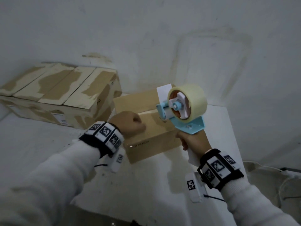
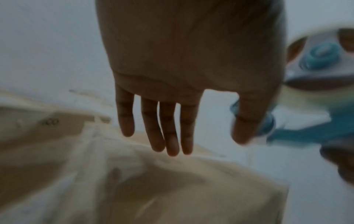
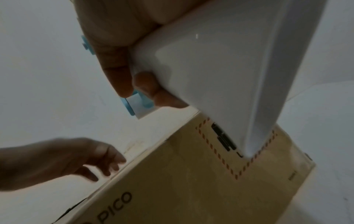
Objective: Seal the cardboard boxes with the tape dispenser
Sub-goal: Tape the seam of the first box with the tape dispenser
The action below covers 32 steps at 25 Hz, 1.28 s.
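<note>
A small brown cardboard box (image 1: pixel 146 128) lies on the white table, its top flaps closed along a pale seam. My left hand (image 1: pixel 130 123) hovers over its near left corner; in the left wrist view its fingers (image 2: pixel 168 128) hang straight and hold nothing. My right hand (image 1: pixel 192 141) grips the white handle (image 3: pixel 220 68) of the blue tape dispenser (image 1: pixel 184 106). The dispenser carries a roll of clear tape and is held over the box's right end, front edge close to the top. The box's side reads PICO (image 3: pixel 114 207).
A larger cardboard box (image 1: pixel 57 93), its top covered in pale torn tape, stands at the back left against the wall. The white table (image 1: pixel 219 128) ends just right of the small box. Cables (image 1: pixel 276 176) lie on the floor beyond that edge.
</note>
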Available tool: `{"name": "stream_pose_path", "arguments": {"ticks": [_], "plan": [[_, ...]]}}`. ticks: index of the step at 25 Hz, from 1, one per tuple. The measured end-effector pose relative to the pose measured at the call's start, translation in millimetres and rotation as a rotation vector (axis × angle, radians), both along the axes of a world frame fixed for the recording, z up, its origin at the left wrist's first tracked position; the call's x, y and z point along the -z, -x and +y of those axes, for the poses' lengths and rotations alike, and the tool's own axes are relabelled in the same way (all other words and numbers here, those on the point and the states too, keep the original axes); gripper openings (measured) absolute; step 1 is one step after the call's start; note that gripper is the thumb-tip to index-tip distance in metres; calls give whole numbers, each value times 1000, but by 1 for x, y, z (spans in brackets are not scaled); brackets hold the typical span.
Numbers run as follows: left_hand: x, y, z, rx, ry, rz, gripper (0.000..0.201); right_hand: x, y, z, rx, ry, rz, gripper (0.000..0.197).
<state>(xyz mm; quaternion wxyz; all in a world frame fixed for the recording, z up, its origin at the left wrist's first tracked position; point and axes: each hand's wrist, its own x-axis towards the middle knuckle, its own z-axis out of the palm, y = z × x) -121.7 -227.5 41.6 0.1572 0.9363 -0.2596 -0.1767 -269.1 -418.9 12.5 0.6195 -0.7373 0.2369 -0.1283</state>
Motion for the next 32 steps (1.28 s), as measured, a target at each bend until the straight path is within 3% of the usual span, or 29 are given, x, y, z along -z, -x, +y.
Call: {"name": "stream_pose_path", "arguments": {"ticks": [3, 5, 6, 14, 17, 19, 23, 29, 32], "plan": [[-19, -18, -49, -302, 477, 550, 79, -7, -12, 2, 67, -24, -62, 19], [-27, -17, -65, -333, 625, 910, 96, -10, -16, 2, 93, -21, -61, 18], [-31, -23, -71, -310, 678, 1014, 97, -12, -20, 0, 110, -10, -52, 17], [-25, -66, -105, -234, 754, 1207, 61, -19, -32, -5, 246, -47, -94, 32], [-20, -71, -123, -249, 709, 1122, 30, -19, -33, -9, 240, -45, -119, 34], [-18, -75, -137, -238, 684, 1038, 20, -19, -37, -14, 233, -51, -114, 34], [-32, -98, -165, -235, 698, 843, 25, -21, -47, -30, 217, -66, -140, 30], [-46, -175, -188, -280, 797, 514, 11, -11, -40, -67, 274, -148, -58, 23], [-34, -197, -194, -178, 671, 439, 19, -7, -41, -86, 290, -110, 37, 19]]}}
